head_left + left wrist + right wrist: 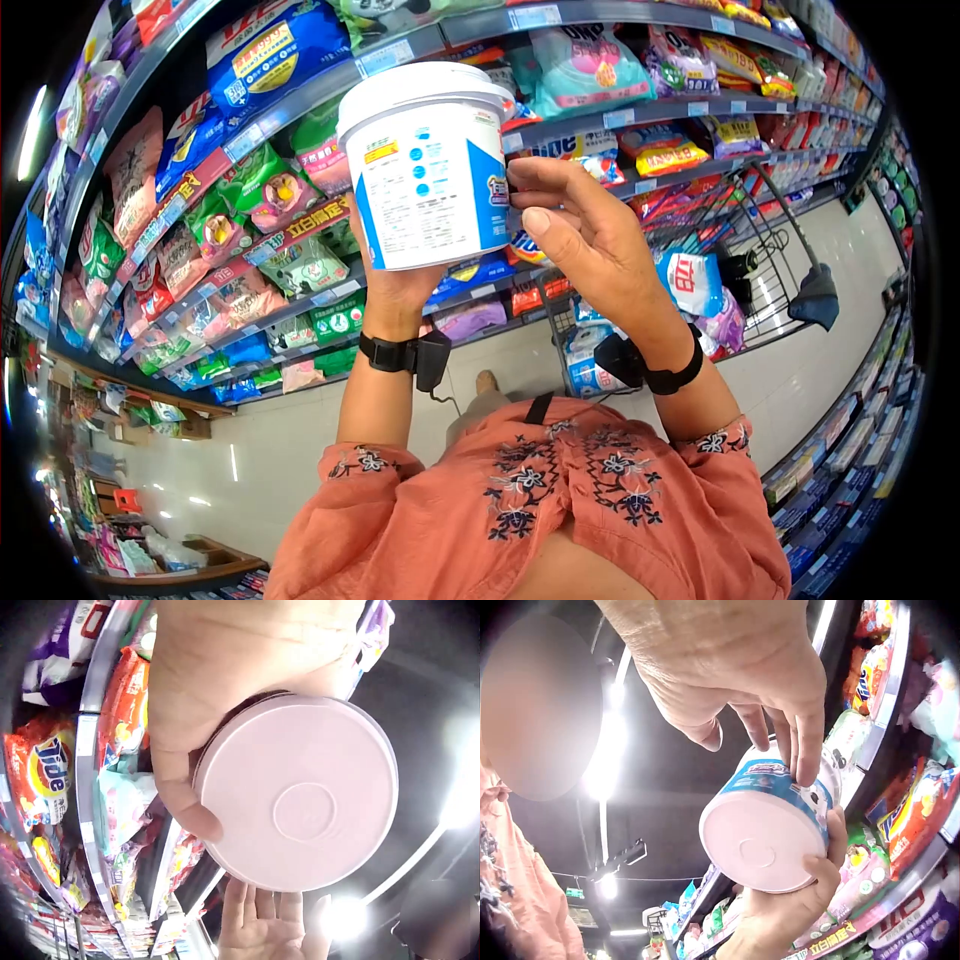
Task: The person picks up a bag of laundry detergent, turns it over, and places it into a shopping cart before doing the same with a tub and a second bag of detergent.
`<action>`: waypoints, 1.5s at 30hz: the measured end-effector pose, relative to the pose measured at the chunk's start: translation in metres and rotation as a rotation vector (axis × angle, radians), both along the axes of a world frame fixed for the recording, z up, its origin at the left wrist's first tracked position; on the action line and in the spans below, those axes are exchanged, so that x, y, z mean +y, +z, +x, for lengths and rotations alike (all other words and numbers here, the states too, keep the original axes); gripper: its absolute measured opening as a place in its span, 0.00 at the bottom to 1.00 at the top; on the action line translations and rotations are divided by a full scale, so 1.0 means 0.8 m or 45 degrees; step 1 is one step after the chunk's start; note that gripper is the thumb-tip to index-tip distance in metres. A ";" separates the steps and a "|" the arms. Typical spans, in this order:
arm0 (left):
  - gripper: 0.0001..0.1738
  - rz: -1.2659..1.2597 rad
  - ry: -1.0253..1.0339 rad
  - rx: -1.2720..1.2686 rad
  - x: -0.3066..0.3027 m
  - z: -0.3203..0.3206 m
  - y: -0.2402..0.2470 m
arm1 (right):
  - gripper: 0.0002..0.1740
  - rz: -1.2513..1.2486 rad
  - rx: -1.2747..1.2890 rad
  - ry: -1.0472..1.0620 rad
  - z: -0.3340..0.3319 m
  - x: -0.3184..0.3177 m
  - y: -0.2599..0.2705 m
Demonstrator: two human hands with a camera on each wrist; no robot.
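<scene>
A white lidded tub [430, 185] with blue panels and printed text is held up before the shelves in the head view. The left hand [400, 290] grips it from behind and below; in the left wrist view its fingers [199, 821] curl over the edge of the round base [300, 795]. At the tub's right side is the right hand [590, 235], thumb apart and fingers loosely bent. In the right wrist view the right hand's fingers [806, 750] lie against the tub's blue label [769, 776], and the left hand [795, 907] supports the base.
Curved shelves hold many bagged detergents, including a blue bag [275, 60] and a teal bag [585, 70]. A wire shopping cart [765, 290] with several packages stands at the right. Tiled floor [290, 450] lies below, and more shelving [850, 450] runs along the right.
</scene>
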State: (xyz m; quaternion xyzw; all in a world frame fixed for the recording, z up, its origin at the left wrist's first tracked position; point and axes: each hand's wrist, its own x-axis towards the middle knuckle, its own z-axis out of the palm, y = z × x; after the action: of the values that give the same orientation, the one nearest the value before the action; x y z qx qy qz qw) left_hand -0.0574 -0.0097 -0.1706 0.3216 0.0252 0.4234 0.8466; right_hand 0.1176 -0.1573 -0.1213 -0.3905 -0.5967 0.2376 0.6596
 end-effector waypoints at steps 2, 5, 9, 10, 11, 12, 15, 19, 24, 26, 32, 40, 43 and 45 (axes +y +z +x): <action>0.47 0.086 0.093 0.061 0.001 -0.002 0.014 | 0.29 0.003 -0.066 -0.007 0.002 0.005 0.008; 0.47 0.179 0.248 0.159 -0.001 0.000 0.040 | 0.35 -0.018 -0.092 0.019 0.001 0.017 0.011; 0.46 0.408 0.310 0.377 0.016 -0.005 0.058 | 0.42 -0.082 -0.033 0.089 -0.002 0.032 0.020; 0.45 0.424 0.319 0.391 0.022 -0.006 0.062 | 0.41 -0.080 -0.020 0.089 -0.003 0.036 0.021; 0.45 0.438 0.324 0.405 0.026 -0.005 0.068 | 0.41 -0.080 -0.007 0.087 -0.003 0.040 0.022; 0.44 0.447 0.330 0.419 0.028 -0.004 0.072 | 0.41 -0.085 0.006 0.086 -0.004 0.044 0.023; 0.44 0.490 0.336 0.437 0.038 -0.005 0.077 | 0.39 -0.066 0.051 0.101 -0.007 0.054 0.026; 0.43 0.523 0.319 0.430 0.063 -0.007 0.072 | 0.37 -0.088 0.076 0.063 -0.009 0.069 0.025; 0.44 0.607 0.342 0.435 0.075 -0.008 0.097 | 0.40 -0.024 0.090 0.021 -0.016 0.091 0.032; 0.43 0.661 0.341 0.417 0.081 -0.008 0.111 | 0.44 0.012 0.113 0.029 -0.021 0.099 0.041; 0.41 0.783 0.281 0.450 0.091 -0.007 0.165 | 0.51 0.196 0.068 0.034 -0.028 0.132 0.068; 0.38 1.143 0.372 0.498 0.142 -0.005 0.204 | 0.50 0.261 0.025 -0.166 -0.028 0.179 0.099; 0.37 1.241 0.360 0.468 0.157 -0.009 0.222 | 0.47 0.258 0.084 -0.106 -0.029 0.184 0.120; 0.38 1.360 0.410 0.407 0.157 -0.010 0.241 | 0.48 0.325 0.122 -0.065 -0.033 0.188 0.135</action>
State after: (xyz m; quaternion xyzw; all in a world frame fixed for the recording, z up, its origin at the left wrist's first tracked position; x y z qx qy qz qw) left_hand -0.0651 0.1159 0.0219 0.7562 -0.0158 0.4472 0.4775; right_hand 0.0910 -0.0069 -0.0134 -0.3069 -0.5797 0.1613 0.7373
